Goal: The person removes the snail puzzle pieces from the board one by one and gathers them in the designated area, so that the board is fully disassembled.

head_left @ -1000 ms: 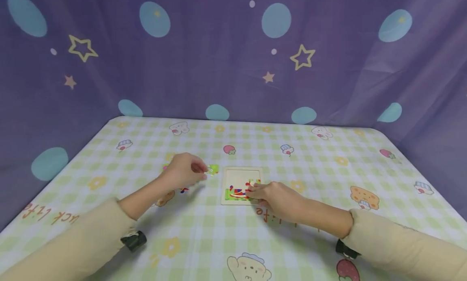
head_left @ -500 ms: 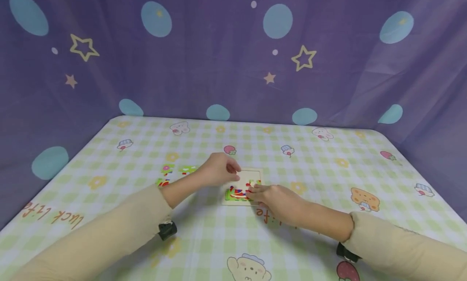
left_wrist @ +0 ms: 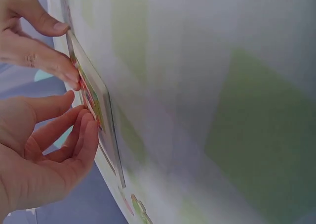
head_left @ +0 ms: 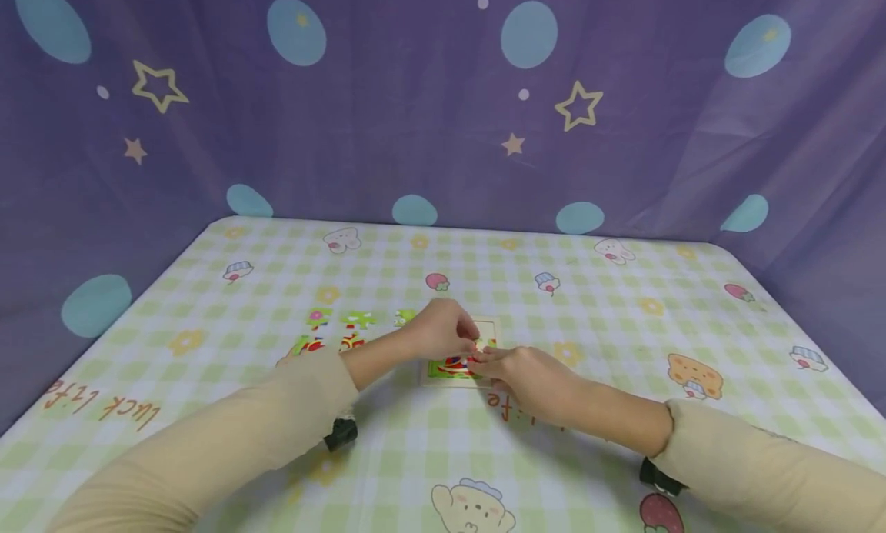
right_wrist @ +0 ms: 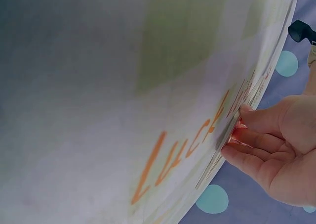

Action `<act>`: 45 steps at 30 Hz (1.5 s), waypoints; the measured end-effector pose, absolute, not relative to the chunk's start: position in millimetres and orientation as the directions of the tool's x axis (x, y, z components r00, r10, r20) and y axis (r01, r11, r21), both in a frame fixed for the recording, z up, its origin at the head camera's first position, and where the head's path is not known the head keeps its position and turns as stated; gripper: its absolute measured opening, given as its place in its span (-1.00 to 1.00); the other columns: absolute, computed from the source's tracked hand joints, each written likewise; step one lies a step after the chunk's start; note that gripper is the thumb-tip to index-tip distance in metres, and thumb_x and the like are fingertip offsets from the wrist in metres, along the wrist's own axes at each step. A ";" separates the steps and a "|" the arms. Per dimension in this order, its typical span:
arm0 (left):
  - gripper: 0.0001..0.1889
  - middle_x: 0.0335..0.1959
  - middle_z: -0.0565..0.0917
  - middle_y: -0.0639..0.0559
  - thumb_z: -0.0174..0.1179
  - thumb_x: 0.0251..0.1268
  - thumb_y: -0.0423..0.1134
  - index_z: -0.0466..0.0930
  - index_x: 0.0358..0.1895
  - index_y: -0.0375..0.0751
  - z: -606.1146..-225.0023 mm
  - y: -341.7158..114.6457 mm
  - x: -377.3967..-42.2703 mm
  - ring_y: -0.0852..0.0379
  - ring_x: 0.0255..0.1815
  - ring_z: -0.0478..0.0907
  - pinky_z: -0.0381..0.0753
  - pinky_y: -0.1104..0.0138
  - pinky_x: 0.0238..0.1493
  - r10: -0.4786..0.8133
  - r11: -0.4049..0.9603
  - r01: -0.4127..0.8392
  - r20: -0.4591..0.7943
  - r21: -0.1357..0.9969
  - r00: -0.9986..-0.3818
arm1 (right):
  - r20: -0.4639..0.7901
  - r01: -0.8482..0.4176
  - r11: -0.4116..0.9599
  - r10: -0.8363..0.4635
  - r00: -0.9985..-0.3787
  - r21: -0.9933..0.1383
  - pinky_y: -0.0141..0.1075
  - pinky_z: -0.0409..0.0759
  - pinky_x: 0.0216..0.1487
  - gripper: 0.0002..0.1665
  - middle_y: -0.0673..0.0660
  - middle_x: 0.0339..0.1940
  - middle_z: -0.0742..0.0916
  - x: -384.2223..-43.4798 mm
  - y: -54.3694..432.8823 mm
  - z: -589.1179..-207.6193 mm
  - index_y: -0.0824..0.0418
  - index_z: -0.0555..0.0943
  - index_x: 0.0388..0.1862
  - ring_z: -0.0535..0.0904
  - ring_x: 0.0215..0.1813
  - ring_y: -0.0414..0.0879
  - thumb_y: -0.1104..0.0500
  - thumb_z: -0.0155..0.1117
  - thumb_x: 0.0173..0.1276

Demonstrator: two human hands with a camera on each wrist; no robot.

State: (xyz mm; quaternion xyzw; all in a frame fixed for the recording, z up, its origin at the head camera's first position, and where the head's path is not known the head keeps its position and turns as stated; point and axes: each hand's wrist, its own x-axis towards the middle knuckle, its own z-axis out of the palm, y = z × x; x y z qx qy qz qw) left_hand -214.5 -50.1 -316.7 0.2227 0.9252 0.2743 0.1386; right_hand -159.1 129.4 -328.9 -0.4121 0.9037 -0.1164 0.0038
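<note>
Tablecloth [head_left: 388, 471], left hand [head_left: 438, 331] (moved) nearer right hand [head_left: 531, 378]

A purple curtain [head_left: 415, 133] with blue ovals [head_left: 529, 34] and stars [head_left: 513, 144] hangs behind a checked cloth [head_left: 408, 471]. Printed on the cloth are strawberries [head_left: 437, 281], cupcakes [head_left: 547, 283], flowers [head_left: 651, 307] and a capped bear [head_left: 473, 510] (nearest the viewer), with lettering [head_left: 124, 408] to the left

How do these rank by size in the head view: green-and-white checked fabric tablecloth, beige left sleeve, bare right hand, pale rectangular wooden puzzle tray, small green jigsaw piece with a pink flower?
1. Tablecloth
2. Left sleeve
3. Right hand and puzzle tray: unsure, the tray is partly covered
4. Jigsaw piece
</note>
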 end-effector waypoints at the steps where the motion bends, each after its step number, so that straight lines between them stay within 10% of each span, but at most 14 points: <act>1: -0.80 -0.19 0.77 -0.05 0.32 0.18 -0.29 0.73 -0.14 -0.25 -317.1 -49.1 -214.8 0.13 -0.18 0.65 0.64 0.35 -0.10 0.492 0.749 0.343 -0.129 0.566 -0.861 | 0.090 -0.743 0.632 -0.745 -0.661 -0.220 -0.18 0.62 0.10 -0.52 0.22 0.17 0.65 -159.5 129.5 -328.6 0.25 0.60 0.15 0.58 0.24 0.08 0.41 0.31 0.20; 13: -0.93 -0.43 0.73 0.03 0.32 0.17 -0.28 0.73 -0.39 -0.19 -321.2 -43.5 -222.0 0.26 -0.50 0.45 0.41 0.52 -0.51 0.383 0.750 0.194 -0.177 0.632 -0.907 | 0.099 -0.769 0.608 -0.768 -0.632 -0.195 -0.25 0.66 0.01 -0.56 0.20 0.12 0.69 -163.0 129.8 -328.7 0.27 0.63 0.11 0.61 0.20 0.06 0.38 0.31 0.21; 30: -0.88 -0.34 0.68 -0.03 0.37 0.12 -0.28 0.65 -0.35 -0.24 -319.1 -38.1 -224.8 0.21 -0.45 0.50 0.50 0.48 -0.45 0.350 0.758 0.130 -0.231 0.639 -0.908 | 0.156 -0.779 0.623 -0.764 -0.626 -0.076 -0.37 0.70 -0.27 -0.61 0.17 0.05 0.72 -155.1 128.6 -326.1 0.17 0.69 0.02 0.77 -0.21 -0.08 0.35 0.34 0.18; 45: -0.92 -0.36 0.59 0.00 0.30 0.19 -0.31 0.59 -0.36 -0.22 -317.0 -36.6 -222.0 0.17 -0.41 0.45 0.46 0.44 -0.44 0.334 0.754 0.067 -0.293 0.654 -0.896 | 0.068 -0.782 0.619 -0.786 -0.615 0.079 -0.22 0.70 -0.12 -0.48 0.21 0.12 0.69 -152.3 124.4 -327.2 0.20 0.65 0.08 0.67 0.12 0.02 0.53 0.25 0.14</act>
